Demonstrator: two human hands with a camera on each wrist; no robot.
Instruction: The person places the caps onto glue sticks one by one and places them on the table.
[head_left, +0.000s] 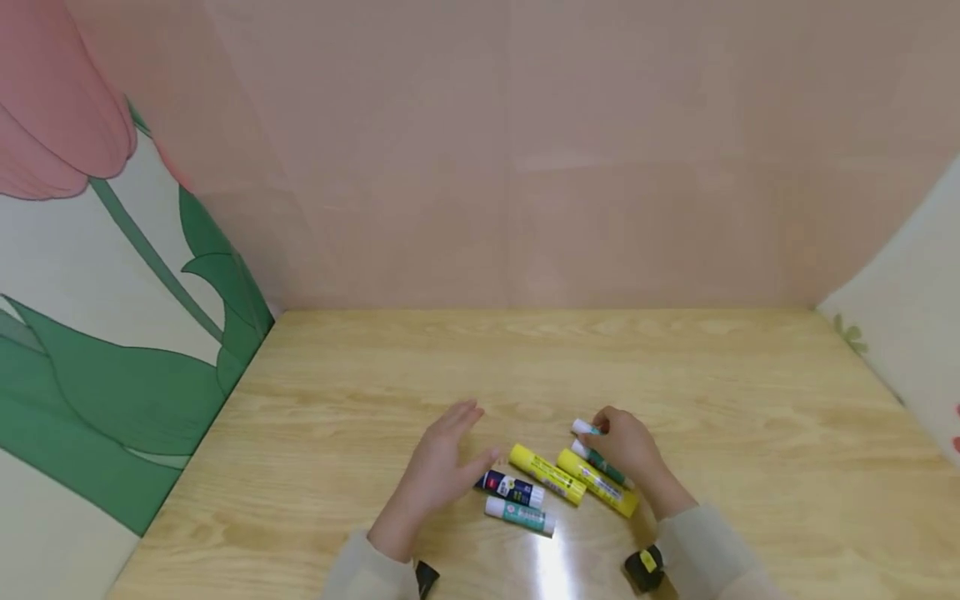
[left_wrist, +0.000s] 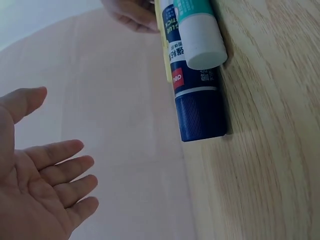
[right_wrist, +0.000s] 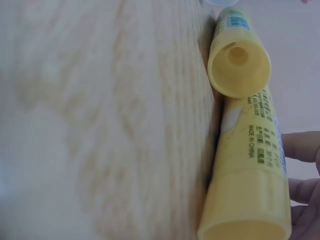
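My right hand (head_left: 628,448) pinches a small glue stick (head_left: 583,427) with a white end and a bit of teal label showing; the fingers hide the rest. Just below that hand lie a green glue stick (head_left: 609,468) with a white end and a yellow glue stick (head_left: 600,483). A second yellow glue stick (head_left: 546,472) lies to their left. My left hand (head_left: 438,467) is spread, holding nothing, beside a navy glue stick (head_left: 516,487). A teal glue stick (head_left: 521,515) with white ends lies in front of the navy one, and its white end (left_wrist: 206,42) shows in the left wrist view.
The wood-grain table (head_left: 360,358) meets a pinkish backdrop (head_left: 510,167) at its far edge. Tulip-printed cloth (head_left: 135,400) borders the left side, and a pale cloth (head_left: 915,317) the right. A black wrist strap (head_left: 645,569) shows by the right sleeve.
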